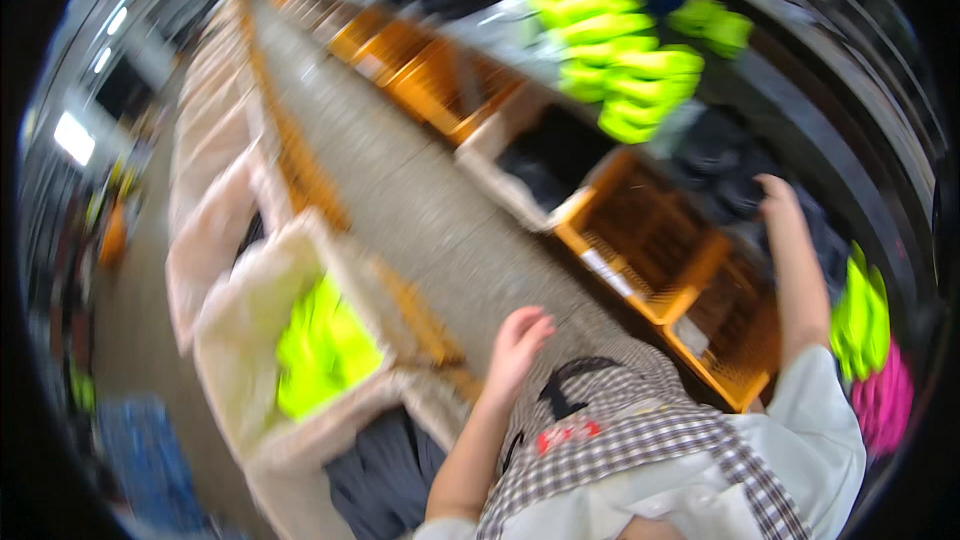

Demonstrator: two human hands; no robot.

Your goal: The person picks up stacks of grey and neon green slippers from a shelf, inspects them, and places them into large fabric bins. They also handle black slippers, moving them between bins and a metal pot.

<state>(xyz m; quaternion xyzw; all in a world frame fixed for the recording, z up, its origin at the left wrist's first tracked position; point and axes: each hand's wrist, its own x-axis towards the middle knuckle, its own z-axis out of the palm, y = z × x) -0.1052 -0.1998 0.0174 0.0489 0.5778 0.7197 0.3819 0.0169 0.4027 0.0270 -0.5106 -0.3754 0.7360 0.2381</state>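
Observation:
My left hand (522,342) hangs over the aisle in front of my checked apron (640,420), fingers loosely bent and nothing visible in them. My right arm stretches out to the right. At its end my right hand (776,200) is at a row of dark folded fabric bundles (725,155) on the shelf. Blur hides whether its fingers grip one. Beyond these bundles lie stacks of neon yellow fabric bundles (630,70). Closer to me, more neon yellow pieces (860,320) and a magenta bundle (882,400) lie beside my right sleeve.
Orange plastic crates (650,230) line the aisle's right side below the shelf; a lined crate (545,155) among them contains dark fabric. Along the left runs a row of cloth-lined bins (225,340), with neon yellow fabric (325,350) and dark grey fabric (385,470). Concrete floor (400,130) lies between.

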